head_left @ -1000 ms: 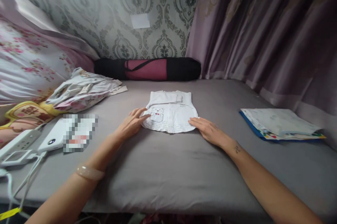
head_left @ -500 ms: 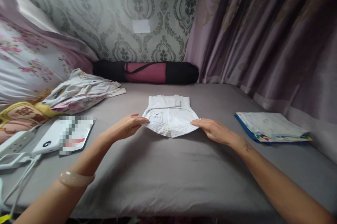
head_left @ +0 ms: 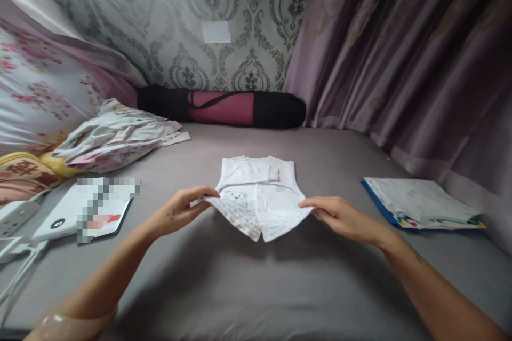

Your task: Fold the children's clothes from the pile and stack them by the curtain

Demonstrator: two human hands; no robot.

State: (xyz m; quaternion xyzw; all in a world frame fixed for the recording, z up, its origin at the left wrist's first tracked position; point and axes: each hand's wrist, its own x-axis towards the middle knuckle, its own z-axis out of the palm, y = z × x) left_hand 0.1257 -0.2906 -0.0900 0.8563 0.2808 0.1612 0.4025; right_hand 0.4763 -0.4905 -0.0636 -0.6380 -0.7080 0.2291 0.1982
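A small white garment [head_left: 256, 191], perhaps a baby shirt, lies in the middle of the bed with its sleeves folded across the far part. A bear face is printed on its left half. My left hand [head_left: 186, 207] pinches the near left corner between thumb and fingers. On the other side, my right hand [head_left: 340, 215] pinches the near right corner. The near edge is lifted off the sheet, and its middle sags to two points with a slit between them. The far part rests on the bed.
Grey sheet [head_left: 256, 287] covers the bed. At left lie a white power bank [head_left: 66, 207], a power strip [head_left: 18, 218] with cables and crumpled clothes [head_left: 120, 135]. Folded cloth [head_left: 424, 202] on something blue lies at right. A black and maroon roll bag [head_left: 220, 107] lines the wall.
Both hands have come nearer to me and slightly apart, raising the garment's near edge higher. The view has shifted a little.
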